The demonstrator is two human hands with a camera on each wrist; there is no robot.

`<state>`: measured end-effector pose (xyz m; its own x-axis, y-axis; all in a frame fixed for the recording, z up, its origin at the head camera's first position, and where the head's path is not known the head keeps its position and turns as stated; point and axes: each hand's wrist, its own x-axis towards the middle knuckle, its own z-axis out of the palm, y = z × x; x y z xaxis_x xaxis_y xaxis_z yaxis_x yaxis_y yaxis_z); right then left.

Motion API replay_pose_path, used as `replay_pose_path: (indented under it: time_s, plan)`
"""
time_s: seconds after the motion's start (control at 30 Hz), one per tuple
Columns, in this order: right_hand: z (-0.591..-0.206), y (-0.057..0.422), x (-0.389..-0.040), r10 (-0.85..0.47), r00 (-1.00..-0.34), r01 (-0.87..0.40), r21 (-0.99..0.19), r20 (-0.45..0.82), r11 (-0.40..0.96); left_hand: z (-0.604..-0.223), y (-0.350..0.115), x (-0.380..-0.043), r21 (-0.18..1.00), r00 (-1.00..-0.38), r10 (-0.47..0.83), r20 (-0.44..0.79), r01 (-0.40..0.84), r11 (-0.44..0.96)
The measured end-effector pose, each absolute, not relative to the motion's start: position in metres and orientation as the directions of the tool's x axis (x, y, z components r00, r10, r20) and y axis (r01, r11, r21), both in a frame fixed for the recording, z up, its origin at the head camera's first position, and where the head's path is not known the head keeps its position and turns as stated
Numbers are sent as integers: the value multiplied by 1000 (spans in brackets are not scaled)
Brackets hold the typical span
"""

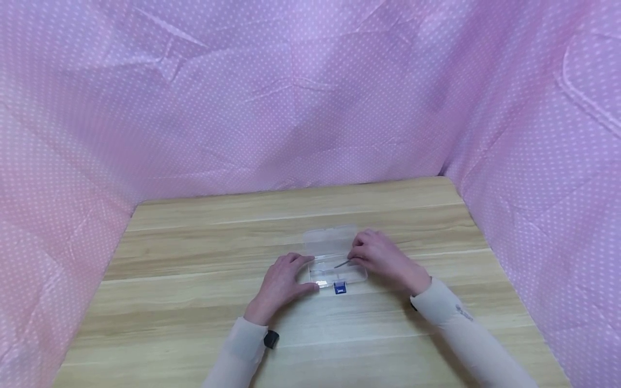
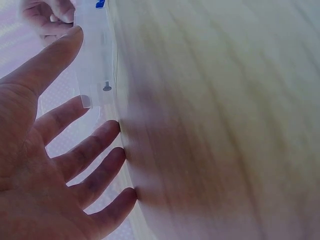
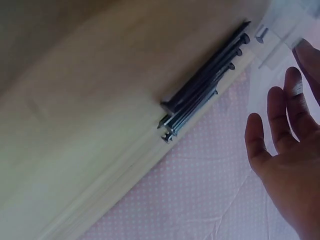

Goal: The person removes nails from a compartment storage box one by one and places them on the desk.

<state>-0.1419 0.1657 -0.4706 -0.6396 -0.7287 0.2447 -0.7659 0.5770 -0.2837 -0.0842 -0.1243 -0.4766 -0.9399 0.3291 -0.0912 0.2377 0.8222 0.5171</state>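
A clear plastic box (image 1: 328,277) with a blue latch (image 1: 340,288) lies with its lid (image 1: 330,241) thrown back toward the far side. My left hand (image 1: 283,280) grips its left end, thumb along the near wall and index finger at the far one; the other fingertips rest on the table. Over the box, my right hand (image 1: 380,256) pinches a thin grey nail (image 1: 342,263) that points left. Its tip overlaps the middle of the box, while my fingers hide the other end. Through the plastic, a small screw (image 2: 106,86) shows in the box's left part.
Several dark nails and screws (image 3: 205,80) lie bunched side by side on the wooden table (image 1: 194,302), beside my right hand in the right wrist view. Pink dotted cloth (image 1: 291,108) hangs behind the table and along its sides.
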Motion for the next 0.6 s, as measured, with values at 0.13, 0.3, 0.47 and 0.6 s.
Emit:
replay_pose_path:
  time_s: [0.13,0.3,0.47,0.6]
  plan:
    - [-471,163,-144,-742,-637,-764,-301,209,571,-477,-124,-84,518,-940,326,-97,232,824]
    - [-472,157,-145,-757,-631,-767,-285,170,575,-477,-124,-83,520,-940,325,-107,225,824]
    - [-469,154,-148,-771,-616,-781,-253,161,572,-477,-124,-83,521,-939,330,-97,235,821]
    - [-466,152,-152,-786,-599,-797,-218,153,564,-478,-125,-84,516,-940,332,-84,244,821]
